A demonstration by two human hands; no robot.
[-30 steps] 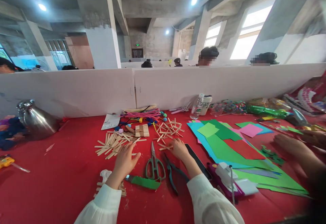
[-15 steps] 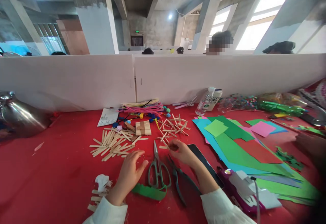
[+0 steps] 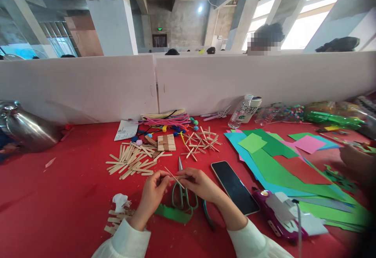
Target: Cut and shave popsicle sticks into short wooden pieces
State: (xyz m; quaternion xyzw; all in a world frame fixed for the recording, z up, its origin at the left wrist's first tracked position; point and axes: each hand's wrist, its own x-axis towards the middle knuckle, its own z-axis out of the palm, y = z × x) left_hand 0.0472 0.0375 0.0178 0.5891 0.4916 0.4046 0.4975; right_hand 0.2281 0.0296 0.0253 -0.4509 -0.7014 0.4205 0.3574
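Note:
My left hand [image 3: 155, 191] and my right hand [image 3: 199, 181] meet in front of me, fingertips pinched around crossed wooden craft sticks [image 3: 174, 176]. One stick slants down to the right; another lies across it, partly covered by my fingers. Beneath my hands lie scissors [image 3: 181, 200] with grey-green handles, and a strip of green material [image 3: 173, 215] beside the handles. The pliers [image 3: 208, 215] are mostly hidden under my right forearm. Beyond my hands spread a pile of loose craft sticks [image 3: 131, 162] on the left and several sticks joined in crosses [image 3: 202, 142] on the right.
A phone [image 3: 235, 187] and a purple device with a cable [image 3: 274, 213] lie to the right, before coloured paper sheets [image 3: 282, 170]. At the back stand a bottle [image 3: 241, 112] and a white partition [image 3: 205, 82]. A metal kettle [image 3: 31, 127] is at left; another person's hand [image 3: 354, 162] shows at right.
My hands have come together and now grip crossed craft sticks. The stick that lay on the table by my right hand is off the table. The view has tilted down slightly.

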